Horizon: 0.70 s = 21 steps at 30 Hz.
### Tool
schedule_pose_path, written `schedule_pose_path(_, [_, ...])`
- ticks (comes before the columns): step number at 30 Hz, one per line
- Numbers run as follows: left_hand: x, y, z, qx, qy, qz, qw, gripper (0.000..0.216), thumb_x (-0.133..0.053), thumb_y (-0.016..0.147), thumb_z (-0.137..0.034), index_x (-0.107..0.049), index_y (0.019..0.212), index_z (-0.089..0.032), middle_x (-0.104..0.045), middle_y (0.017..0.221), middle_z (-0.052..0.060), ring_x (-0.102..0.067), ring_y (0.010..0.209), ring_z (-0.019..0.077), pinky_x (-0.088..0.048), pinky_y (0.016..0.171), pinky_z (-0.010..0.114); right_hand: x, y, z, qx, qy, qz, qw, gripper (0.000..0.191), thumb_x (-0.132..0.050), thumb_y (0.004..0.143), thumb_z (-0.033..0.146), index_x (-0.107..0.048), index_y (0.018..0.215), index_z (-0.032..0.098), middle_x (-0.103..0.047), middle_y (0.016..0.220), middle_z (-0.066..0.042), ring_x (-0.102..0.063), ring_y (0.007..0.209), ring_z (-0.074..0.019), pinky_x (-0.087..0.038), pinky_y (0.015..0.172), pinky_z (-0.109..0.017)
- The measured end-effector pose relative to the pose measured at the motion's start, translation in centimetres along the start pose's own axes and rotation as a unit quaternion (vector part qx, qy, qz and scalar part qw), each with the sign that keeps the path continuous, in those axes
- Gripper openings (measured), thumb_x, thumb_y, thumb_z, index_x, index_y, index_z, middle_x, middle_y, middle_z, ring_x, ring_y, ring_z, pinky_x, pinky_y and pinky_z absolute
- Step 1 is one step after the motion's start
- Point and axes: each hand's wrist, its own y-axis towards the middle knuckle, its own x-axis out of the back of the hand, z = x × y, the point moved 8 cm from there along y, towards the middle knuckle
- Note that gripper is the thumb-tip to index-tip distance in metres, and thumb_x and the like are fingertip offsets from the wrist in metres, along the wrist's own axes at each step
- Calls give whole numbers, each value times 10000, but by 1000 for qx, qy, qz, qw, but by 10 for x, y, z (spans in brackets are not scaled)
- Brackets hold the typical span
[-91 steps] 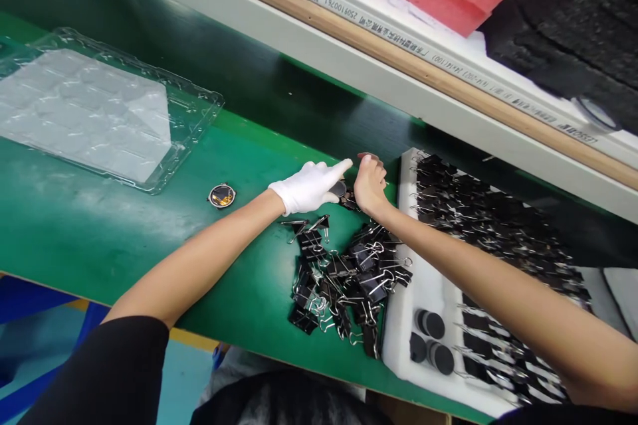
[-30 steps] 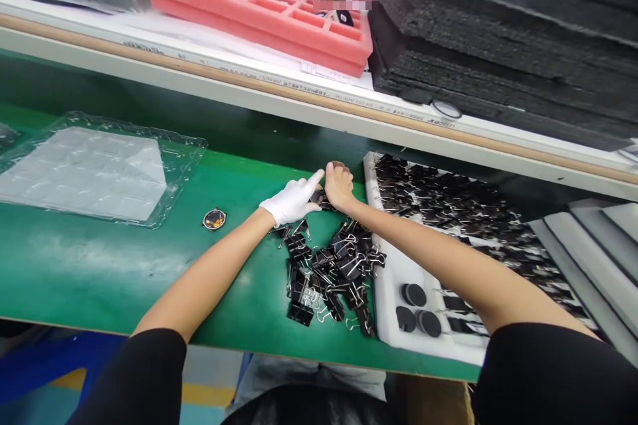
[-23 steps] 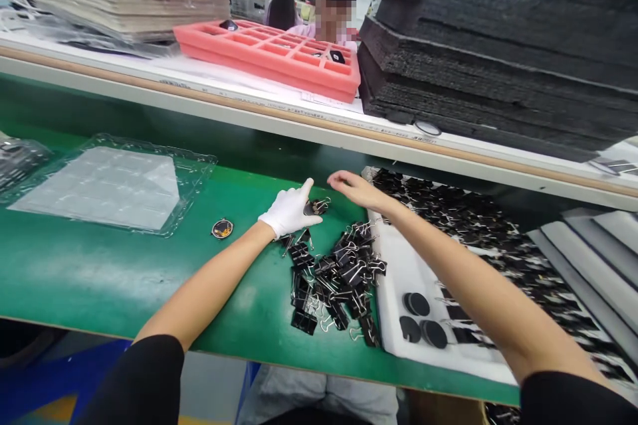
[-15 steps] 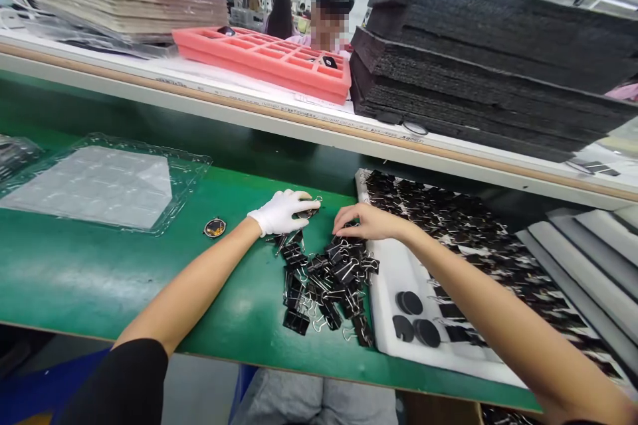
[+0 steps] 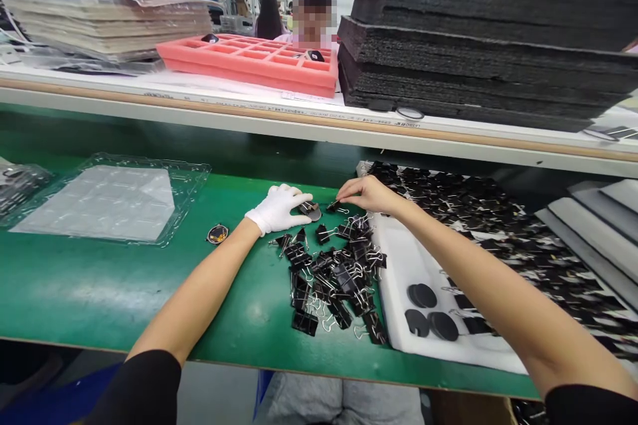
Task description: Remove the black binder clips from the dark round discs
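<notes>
My left hand, in a white glove, is closed around a small dark round part on the green bench. My bare right hand pinches a black binder clip just right of that part. Below both hands lies a loose pile of black binder clips. A round disc with a gold centre lies alone to the left of my gloved wrist.
A white foam tray on the right holds several clipped parts and three black discs. A clear blister tray lies at the left. The shelf above carries a pink foam tray and stacked black foam. Another person sits behind.
My right hand dipped down to the clip pile and came back up beside the left hand, now pinching a clip. The camera tilted upward, showing the shelf.
</notes>
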Motion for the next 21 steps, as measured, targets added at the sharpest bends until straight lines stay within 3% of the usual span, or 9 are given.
schedule_pose_path(2, [1,0,7,29,-16,-7,999,561,-629,902,-656,-662,1300,-262,-667,1328,87,-562,1211,316,-409,998,449,-6,0,-8,0,0,12,1000,208,-716,876,440,-842,863,275,-796,1012,-58,-755,918,-261,-599,934,-472])
schedule_pose_path(4, [0,0,11,44,-34,-6,998,616,-646,881,-660,-641,1329,-237,-644,1387,99,-564,1232,324,-416,1010,456,-12,1,-14,-7,9,17,1000,197,-718,872,433,-838,858,277,-794,1040,-55,-755,941,-262,-600,947,-472])
schedule_pose_path(8, [0,2,11,29,-65,8,997,587,-604,915,-646,-630,1375,-283,-682,1363,66,-571,1268,324,-408,1031,460,-18,6,-15,-31,19,35,999,185,-718,844,415,-826,833,266,-788,1049,-52,-747,953,-258,-594,953,-461])
schedule_pose_path(10, [2,2,14,42,-87,7,995,522,-597,914,-655,-691,1268,-283,-729,1253,52,-615,1191,308,-440,980,433,-21,13,-12,-45,14,68,997,206,-743,819,422,-825,919,261,-770,1141,-52,-729,1020,-263,-574,987,-453])
schedule_pose_path(12, [3,3,18,61,-103,6,993,521,-624,885,-668,-712,1201,-264,-739,1190,56,-640,1124,299,-467,937,414,-20,25,-8,-70,16,55,996,336,-729,841,429,-788,1124,258,-723,1284,-58,-681,1157,-269,-522,1066,-446])
schedule_pose_path(15, [2,3,19,58,-95,5,994,595,-660,860,-656,-669,1296,-251,-714,1270,73,-622,1168,315,-462,971,430,-12,45,-17,-185,-13,-80,979,415,-515,992,405,-662,1338,230,-663,1375,-103,-605,1277,-282,-441,1136,-479])
schedule_pose_path(17, [0,3,17,38,-76,6,996,640,-649,882,-641,-605,1409,-280,-680,1354,71,-594,1225,325,-439,1003,446,-17,50,-28,-304,-75,-143,939,454,-361,1052,417,-625,1357,209,-640,1369,-150,-559,1314,-334,-389,1147,-575])
schedule_pose_path(19, [-3,3,15,22,-64,12,998,599,-631,913,-624,-599,1424,-313,-680,1357,59,-584,1239,318,-425,1006,441,-30,53,-36,-383,-135,-145,902,521,-289,1066,498,-601,1366,207,-585,1410,-183,-451,1404,-393,-280,1167,-691])
schedule_pose_path(21, [-6,4,15,20,-65,21,997,515,-627,931,-606,-649,1357,-318,-709,1291,51,-598,1208,301,-423,990,423,-45,55,-41,-409,-155,-122,891,583,-257,1055,577,-583,1379,219,-506,1481,-196,-324,1485,-410,-174,1184,-745])
